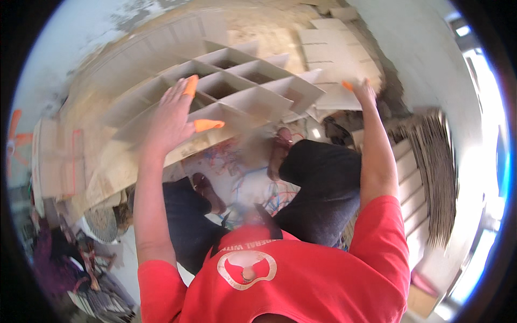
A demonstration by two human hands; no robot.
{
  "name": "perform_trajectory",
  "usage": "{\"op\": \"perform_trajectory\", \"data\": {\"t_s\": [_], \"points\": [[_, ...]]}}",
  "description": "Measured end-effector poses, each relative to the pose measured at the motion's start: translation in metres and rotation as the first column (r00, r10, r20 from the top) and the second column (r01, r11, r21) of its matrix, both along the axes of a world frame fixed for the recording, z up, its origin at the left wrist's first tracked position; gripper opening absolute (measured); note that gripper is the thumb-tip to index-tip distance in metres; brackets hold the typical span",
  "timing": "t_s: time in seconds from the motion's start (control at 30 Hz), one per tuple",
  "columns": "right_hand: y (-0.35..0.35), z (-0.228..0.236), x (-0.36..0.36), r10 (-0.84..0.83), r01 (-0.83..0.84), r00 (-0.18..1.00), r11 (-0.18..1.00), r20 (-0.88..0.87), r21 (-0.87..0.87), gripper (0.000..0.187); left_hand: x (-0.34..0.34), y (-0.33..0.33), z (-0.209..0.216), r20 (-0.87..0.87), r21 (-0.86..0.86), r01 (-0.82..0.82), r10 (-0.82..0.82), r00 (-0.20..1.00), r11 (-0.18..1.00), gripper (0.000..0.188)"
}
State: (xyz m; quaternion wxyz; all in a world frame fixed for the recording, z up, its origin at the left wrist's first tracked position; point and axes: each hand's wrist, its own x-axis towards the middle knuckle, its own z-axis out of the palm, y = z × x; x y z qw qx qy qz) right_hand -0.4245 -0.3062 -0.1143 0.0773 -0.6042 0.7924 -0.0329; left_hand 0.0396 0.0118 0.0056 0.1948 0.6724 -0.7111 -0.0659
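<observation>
My left hand (175,116) is open, with thumb and fingers stretched out at the left side of a cardboard divider grid (258,102). Orange covers sit on its thumb and one finger. The grid is made of interlocked grey-brown strips forming square cells, and it lies tilted on the table. To the right, my right hand (364,92) is over a pile of flat cardboard strips (336,54), its orange-tipped thumb apart from its fingers. That hand is slightly blurred, and I see nothing held in it.
A pale wooden table (116,169) carries the grid. Slotted cardboard sheets (161,46) lie behind it. A tall stack of cardboard strips (433,177) stands at my right. Coloured cords (226,159) are on the floor between my feet, and a heap of mixed items (86,269) is at lower left.
</observation>
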Motion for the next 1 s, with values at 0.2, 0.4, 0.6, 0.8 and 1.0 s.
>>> {"op": "perform_trajectory", "data": {"t_s": [0.2, 0.4, 0.6, 0.8, 1.0], "points": [[0.002, -0.014, 0.0, 0.135, -0.131, 0.989, 0.989, 0.064, -0.07, 0.055, -0.002, 0.045, -0.006, -0.056, -0.325, -0.166, 0.156, 0.986, 0.931, 0.075], [-0.008, 0.006, -0.019, 0.202, -0.135, 0.964, 0.932, 0.175, -0.335, 0.036, 0.003, 0.076, -0.02, -0.216, -0.434, -0.301, 0.227, 0.95, 0.849, 0.052], [0.009, 0.063, 0.024, 0.246, 0.149, 0.853, 0.73, 0.46, -0.667, 0.04, 0.003, 0.088, -0.021, -0.323, -0.391, -0.422, 0.307, 0.895, 0.818, 0.045], [0.091, 0.196, 0.11, 0.607, -0.144, 0.784, 0.38, 0.129, -0.914, 0.008, 0.012, 0.091, -0.019, -0.134, -0.382, -0.375, 0.35, 0.927, 0.845, 0.044], [0.191, 0.234, 0.22, 0.919, -0.517, 0.179, 0.391, 0.351, -0.761, 0.052, 0.026, 0.085, -0.041, -0.143, -0.307, -0.352, 0.323, 0.936, 0.884, 0.021]]}}
